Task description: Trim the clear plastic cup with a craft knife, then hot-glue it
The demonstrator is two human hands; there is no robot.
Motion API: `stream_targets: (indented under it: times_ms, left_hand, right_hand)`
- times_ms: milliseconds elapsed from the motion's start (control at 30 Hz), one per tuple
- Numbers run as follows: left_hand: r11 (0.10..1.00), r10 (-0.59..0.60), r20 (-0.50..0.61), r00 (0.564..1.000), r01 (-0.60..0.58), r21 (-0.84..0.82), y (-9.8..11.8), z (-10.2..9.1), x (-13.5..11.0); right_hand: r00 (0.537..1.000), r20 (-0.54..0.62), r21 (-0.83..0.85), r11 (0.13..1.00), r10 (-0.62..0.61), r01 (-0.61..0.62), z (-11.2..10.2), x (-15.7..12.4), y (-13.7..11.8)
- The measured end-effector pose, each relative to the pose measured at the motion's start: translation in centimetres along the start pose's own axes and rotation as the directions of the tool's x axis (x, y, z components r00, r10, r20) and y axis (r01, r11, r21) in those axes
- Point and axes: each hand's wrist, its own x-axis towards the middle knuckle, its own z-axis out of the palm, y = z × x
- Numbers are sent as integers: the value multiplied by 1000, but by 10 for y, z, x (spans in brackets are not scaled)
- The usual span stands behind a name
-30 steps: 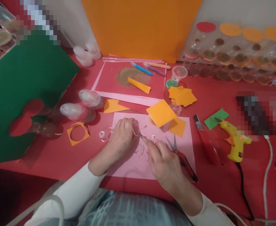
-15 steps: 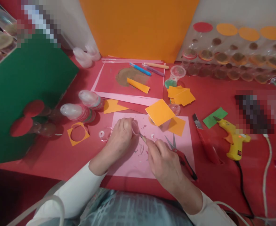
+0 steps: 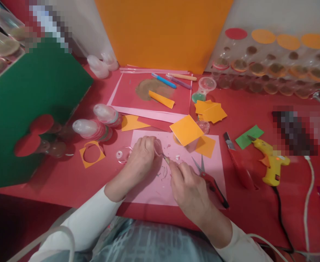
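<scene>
My left hand (image 3: pixel 142 158) is closed around a small clear plastic cup (image 3: pixel 158 147), its open rim tilted toward my right hand. In my right hand (image 3: pixel 190 185) is a slim wooden-handled tool (image 3: pixel 167 159), pinched near its front; its thin dark metal tip meets the cup's rim. The tool's exact kind is too small to tell. Beneath both hands lies a pink sheet (image 3: pixel 149 193) strewn with thin scraps (image 3: pixel 164 172). Red-handled scissors (image 3: pixel 213 183) lie with blades apart beside my right hand. A clear plastic lid-like piece (image 3: pixel 123 155) rests by my left wrist.
Orange card squares (image 3: pixel 187 130) stand just beyond my hands. A red utility knife (image 3: pixel 239 163) and a yellow glue gun (image 3: pixel 270 160) with a cord lie right. Stacked clear cups (image 3: pixel 91 128) and a green board (image 3: pixel 40 105) occupy the left. Bottle-like pieces (image 3: pixel 274 67) line the back right.
The whole view has shifted slightly. Both hands keep their grips, and the tool's tip stays at the cup's rim with hardly any movement.
</scene>
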Motion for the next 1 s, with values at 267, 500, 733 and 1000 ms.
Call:
stream_targets:
  times_ms: [267, 500, 733, 1000]
  left_hand:
    - [1000, -19, 7, 1000, 19, 3, 0, 0, -1]
    - [999, 35, -35, 999, -34, 22, -1, 1, -2]
    - [1000, 3, 9, 1000, -3, 20, 0, -1, -1]
    - [1000, -10, 26, 1000, 9, 13, -1, -1, 1]
  right_hand:
    - [999, -30, -15, 1000, -12, 12, 1, 4, 4]
    - [1000, 6, 94, 995, 25, -26, -1, -3, 8]
    - [999, -24, 51, 999, 21, -20, -1, 0, 5]
    - [998, -64, -10, 1000, -9, 8, 0, 2, 1]
